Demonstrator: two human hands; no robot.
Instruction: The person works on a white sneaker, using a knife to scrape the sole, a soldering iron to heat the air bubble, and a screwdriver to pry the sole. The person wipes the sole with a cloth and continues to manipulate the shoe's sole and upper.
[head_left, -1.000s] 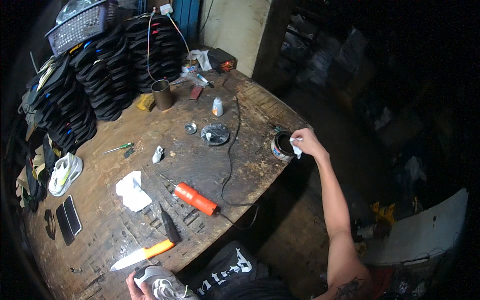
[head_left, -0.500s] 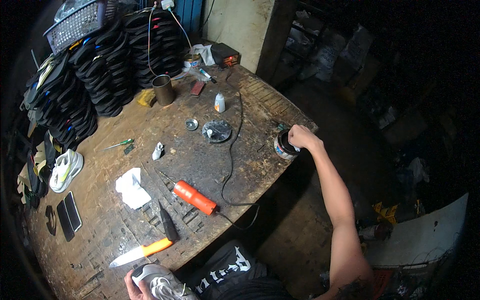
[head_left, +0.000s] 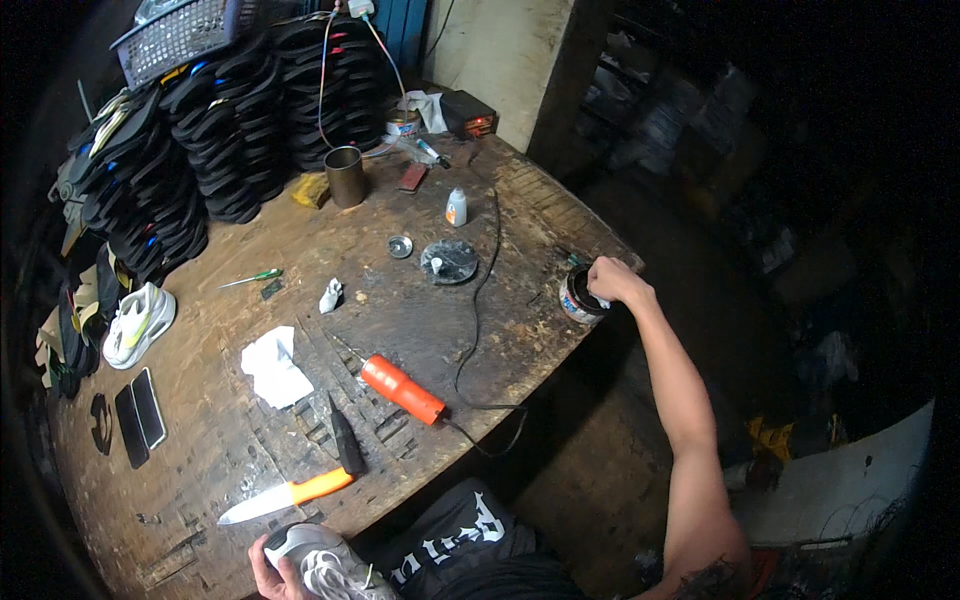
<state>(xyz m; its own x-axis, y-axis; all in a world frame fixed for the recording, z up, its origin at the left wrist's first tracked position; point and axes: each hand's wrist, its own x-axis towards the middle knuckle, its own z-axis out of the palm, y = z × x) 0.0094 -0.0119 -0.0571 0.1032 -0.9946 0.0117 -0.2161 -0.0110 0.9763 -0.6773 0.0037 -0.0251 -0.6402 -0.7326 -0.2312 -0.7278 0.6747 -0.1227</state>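
I have the right hand point(head_left: 620, 282) at the mouth of the can point(head_left: 573, 305), its fingers seemingly clamped on a white wad point(head_left: 602, 301), a little of which shows at the rim; the fingertips themselves are hidden from me, and I can't see how full the can is; it stands close to the right edge of the surface point(head_left: 215, 375), so I'd press straight down and lightly, never outward, lest it tip; drawing the wad along the inner rim on the way out should shed any drips; the left hand point(head_left: 270, 574) has its fingers clamped around the grey sneaker point(head_left: 325, 565) at the lower edge of my view; whether that rests on anything I cannot tell, so I'd keep that grip firm; the orange-handled knife point(head_left: 318, 486) lies near it, and I'd return with the wad well above the blade.
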